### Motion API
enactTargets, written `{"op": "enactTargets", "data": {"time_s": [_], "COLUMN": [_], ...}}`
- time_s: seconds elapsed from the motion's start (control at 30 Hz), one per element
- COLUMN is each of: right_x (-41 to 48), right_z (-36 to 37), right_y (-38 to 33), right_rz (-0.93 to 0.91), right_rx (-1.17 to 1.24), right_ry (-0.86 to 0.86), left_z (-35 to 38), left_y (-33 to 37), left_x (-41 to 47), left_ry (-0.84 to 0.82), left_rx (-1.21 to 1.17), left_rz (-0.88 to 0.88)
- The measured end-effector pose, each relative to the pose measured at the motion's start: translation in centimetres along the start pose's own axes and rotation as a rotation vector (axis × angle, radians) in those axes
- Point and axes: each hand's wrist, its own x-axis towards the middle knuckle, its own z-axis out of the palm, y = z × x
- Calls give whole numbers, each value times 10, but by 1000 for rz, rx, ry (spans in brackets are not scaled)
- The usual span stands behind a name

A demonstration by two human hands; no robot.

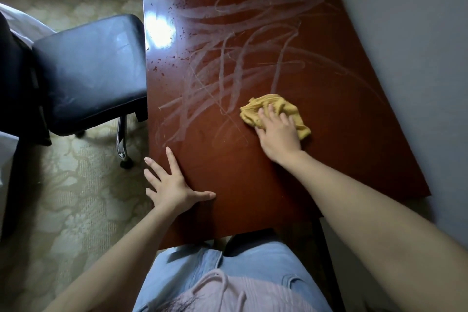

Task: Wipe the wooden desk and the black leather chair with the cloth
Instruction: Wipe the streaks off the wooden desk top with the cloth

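Observation:
The reddish-brown wooden desk runs from my waist to the far wall, its top streaked with pale wet wipe marks and small droplets near the left edge. My right hand presses flat on a crumpled yellow cloth near the desk's middle right. Spread flat with fingers apart, my left hand rests on the desk's near left edge and holds nothing. The black leather chair stands left of the desk, its seat against the desk edge.
A grey wall borders the desk on the right. Patterned beige carpet covers the floor to the left. The chair's chrome leg and caster stand near the desk edge. White bedding shows at far left.

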Motion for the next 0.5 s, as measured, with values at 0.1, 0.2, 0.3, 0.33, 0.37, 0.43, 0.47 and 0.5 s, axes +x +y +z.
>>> {"op": "enactTargets", "data": {"time_s": [0.1, 0.2, 0.3, 0.33, 0.37, 0.43, 0.47, 0.5], "right_x": [-15, -33, -51, -59, -67, -84, -91, -98], "right_z": [11, 16, 19, 19, 20, 20, 21, 21], "right_y": [-20, -26, -23, -21, -19, -14, -10, -5], "right_rz": [-125, -224, -317, -347, -373, -419, -438, -455], "right_rx": [-25, -6, 31, 42, 59, 105, 124, 132], "right_ry": [-2, 7, 1, 0, 2, 31, 57, 79], "left_z": [0, 0, -1, -1, -1, -1, -1, -1], "left_y": [0, 0, 1, 1, 0, 0, 0, 0], "left_x": [0, -1, 0, 0, -1, -1, -1, -1], "left_ry": [-5, -14, -21, -20, -20, -21, -23, -29], "left_rx": [5, 3, 1, 6, 10, 14, 14, 13], "left_rz": [-1, 5, 3, 3, 4, 6, 7, 7]}}
